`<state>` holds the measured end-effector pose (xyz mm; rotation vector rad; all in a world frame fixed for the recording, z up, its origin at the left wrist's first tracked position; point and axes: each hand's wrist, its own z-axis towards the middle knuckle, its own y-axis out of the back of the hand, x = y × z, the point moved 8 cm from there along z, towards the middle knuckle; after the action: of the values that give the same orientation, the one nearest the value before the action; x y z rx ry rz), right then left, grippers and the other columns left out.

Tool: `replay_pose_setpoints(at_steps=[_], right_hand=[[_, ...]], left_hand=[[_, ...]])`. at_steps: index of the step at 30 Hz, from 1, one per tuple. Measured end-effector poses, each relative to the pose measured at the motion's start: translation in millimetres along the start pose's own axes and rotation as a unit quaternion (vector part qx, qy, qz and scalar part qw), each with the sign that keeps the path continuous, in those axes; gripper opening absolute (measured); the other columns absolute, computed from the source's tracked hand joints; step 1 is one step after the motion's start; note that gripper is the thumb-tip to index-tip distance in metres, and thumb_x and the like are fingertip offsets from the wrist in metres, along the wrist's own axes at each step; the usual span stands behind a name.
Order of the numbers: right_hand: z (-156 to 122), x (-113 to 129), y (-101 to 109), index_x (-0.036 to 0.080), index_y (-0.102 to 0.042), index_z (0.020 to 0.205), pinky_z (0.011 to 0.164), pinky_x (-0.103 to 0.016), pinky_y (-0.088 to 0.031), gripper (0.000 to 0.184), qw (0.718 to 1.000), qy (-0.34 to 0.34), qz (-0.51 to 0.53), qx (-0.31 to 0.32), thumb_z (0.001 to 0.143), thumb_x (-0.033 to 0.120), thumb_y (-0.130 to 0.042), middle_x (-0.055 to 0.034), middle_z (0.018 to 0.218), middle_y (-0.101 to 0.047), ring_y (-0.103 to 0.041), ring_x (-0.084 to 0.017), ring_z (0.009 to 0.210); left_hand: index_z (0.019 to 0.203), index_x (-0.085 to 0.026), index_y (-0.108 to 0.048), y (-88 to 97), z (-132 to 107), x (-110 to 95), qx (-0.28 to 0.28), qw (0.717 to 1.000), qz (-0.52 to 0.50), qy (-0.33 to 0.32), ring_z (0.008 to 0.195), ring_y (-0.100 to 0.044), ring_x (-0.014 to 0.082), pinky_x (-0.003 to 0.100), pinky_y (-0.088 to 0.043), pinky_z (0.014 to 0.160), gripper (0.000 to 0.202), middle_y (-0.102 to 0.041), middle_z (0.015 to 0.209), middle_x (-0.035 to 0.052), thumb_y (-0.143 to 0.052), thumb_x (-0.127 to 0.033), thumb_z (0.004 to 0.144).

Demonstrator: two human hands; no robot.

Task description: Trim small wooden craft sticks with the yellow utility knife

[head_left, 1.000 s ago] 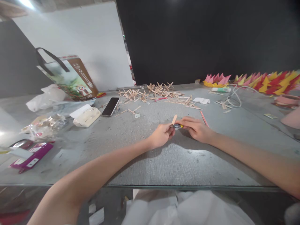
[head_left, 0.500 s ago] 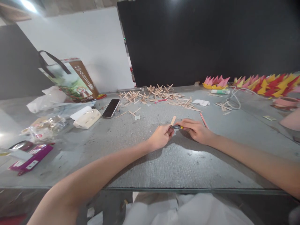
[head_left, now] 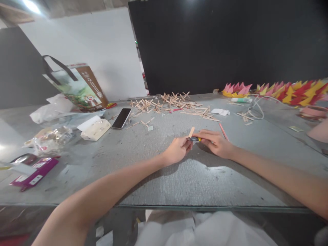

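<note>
My left hand [head_left: 178, 149] is closed on a wooden craft stick [head_left: 191, 132], whose rounded end points up from the fingers. My right hand [head_left: 216, 142] grips a small tool [head_left: 196, 139] with a dark grey front and a bit of yellow near the fingertips. The tool's dark end touches or overlaps the lower part of the stick. Fingers hide most of the tool, so its exact kind is unclear. Just beyond my right hand lies a red-and-white patterned strip [head_left: 223, 131].
Craft sticks [head_left: 174, 100], many joined in star shapes, are heaped at the back. To the left are a phone [head_left: 121, 118], a tissue pack [head_left: 95, 129], a shopping bag [head_left: 79, 89] and a purple box [head_left: 36, 173]. Folded paper flowers [head_left: 299, 93], a glue stick [head_left: 241, 100] and a white cable [head_left: 261, 111] lie right.
Both hands have shifted very slightly to the right, with the craft stick leaning a little more to the right. The grips look the same.
</note>
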<state>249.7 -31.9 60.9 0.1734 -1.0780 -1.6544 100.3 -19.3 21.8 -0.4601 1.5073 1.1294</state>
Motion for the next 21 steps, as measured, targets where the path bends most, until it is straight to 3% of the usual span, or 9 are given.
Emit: replay_pose_setpoints(at_steps=[4,6,9,12,16,21], right_hand=[[-1.2,2.0,5.8,0.024,-0.069,0.134,0.080,-0.035,-0.052,0.037,0.998,-0.038,0.051,-0.003,0.111,0.036,-0.042,-0.0103,0.110,-0.073,-0.068,-0.022,0.092],[-0.8,4.3,5.2,0.023,-0.069,0.130,0.076,-0.032,-0.050,0.036,0.996,-0.070,0.059,0.004,0.110,0.041,-0.045,-0.0092,0.108,-0.073,-0.067,-0.020,0.087],[1.4,5.6,-2.2,0.022,-0.068,0.122,0.062,-0.028,-0.043,0.034,0.989,-0.136,0.045,0.030,0.105,0.049,-0.055,-0.0018,0.081,-0.068,-0.057,-0.017,0.067],[5.1,7.1,-10.7,0.023,-0.067,0.109,0.056,-0.027,-0.035,0.033,0.983,-0.177,0.023,0.043,0.099,0.054,-0.065,0.0056,0.063,-0.054,-0.047,-0.014,0.056],[9.3,9.5,-19.7,0.024,-0.064,0.097,0.061,-0.027,-0.038,0.032,0.984,-0.172,0.003,0.043,0.095,0.055,-0.070,0.0036,0.071,-0.063,-0.054,-0.015,0.062],[9.0,6.0,-23.1,0.026,-0.063,0.105,0.065,-0.028,-0.041,0.026,0.982,-0.185,-0.031,0.033,0.094,0.047,-0.072,0.0020,0.079,-0.070,-0.061,-0.017,0.067]], left_hand=[[0.082,-0.022,-0.046,0.3,-0.9,-0.5,0.016,0.988,-0.155,0.024,0.043,-0.038,0.0084,0.023,-0.032,0.049,0.035,-0.041,0.053,-0.0076,-0.045,-0.049,0.104],[0.090,-0.022,-0.046,4.5,0.7,-0.4,0.001,0.981,-0.194,0.026,0.042,-0.042,0.0087,0.022,-0.032,0.048,0.029,-0.048,0.055,-0.0069,-0.044,-0.047,0.105],[0.107,-0.024,-0.039,9.1,3.6,1.0,-0.024,0.975,-0.220,0.031,0.043,-0.050,0.0098,0.021,-0.035,0.048,0.012,-0.064,0.064,-0.0034,-0.043,-0.034,0.103],[0.108,-0.026,-0.033,7.8,4.6,5.3,-0.038,0.969,-0.237,0.054,0.043,-0.055,0.0108,0.021,-0.038,0.048,0.014,-0.065,0.068,-0.0047,-0.044,-0.027,0.099],[0.106,-0.026,-0.032,5.3,3.2,6.4,-0.046,0.968,-0.237,0.062,0.045,-0.060,0.0116,0.022,-0.039,0.047,0.017,-0.059,0.072,-0.0073,-0.046,-0.034,0.100],[0.103,-0.026,-0.032,3.7,1.7,3.1,-0.035,0.974,-0.217,0.058,0.045,-0.062,0.0126,0.023,-0.040,0.046,0.016,-0.055,0.071,-0.0082,-0.046,-0.032,0.099]])
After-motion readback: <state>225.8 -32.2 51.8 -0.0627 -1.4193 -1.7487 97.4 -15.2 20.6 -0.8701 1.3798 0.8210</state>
